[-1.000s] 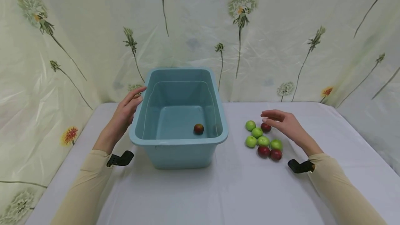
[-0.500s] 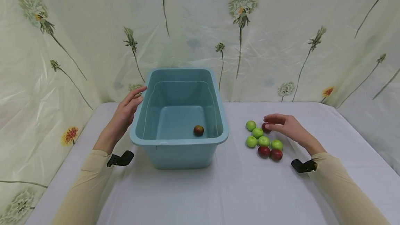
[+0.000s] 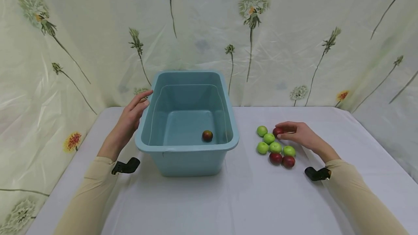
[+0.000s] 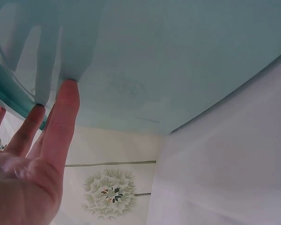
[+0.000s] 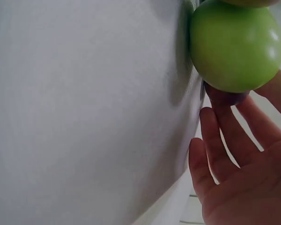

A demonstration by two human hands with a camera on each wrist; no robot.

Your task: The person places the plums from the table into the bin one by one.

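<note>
A blue plastic tub [image 3: 187, 148] stands on the table, with one dark red apple [image 3: 207, 135] on its floor. My left hand [image 3: 129, 117] is at the tub's left side with extended fingers; in the left wrist view, its fingertips [image 4: 69, 91] touch the outer wall. To the right of the tub, my right hand [image 3: 302, 136] has thumb and fingers around a red apple [image 3: 277, 132] at the back of a group of fruit. In the right wrist view, a green apple [image 5: 236, 47] in front mostly hides that red apple [image 5: 227, 97].
Several green apples [image 3: 275, 147] lie close together beside my right hand. Two red apples [image 3: 288, 161] sit at the group's near edge. A white cloth [image 3: 254, 198] covers the table, and a dandelion-print curtain [image 3: 202, 21] hangs behind it.
My right hand has moved slightly right and down, and its thumb and fingers have closed around the rear red apple. The left hand and the tub have stayed put.
</note>
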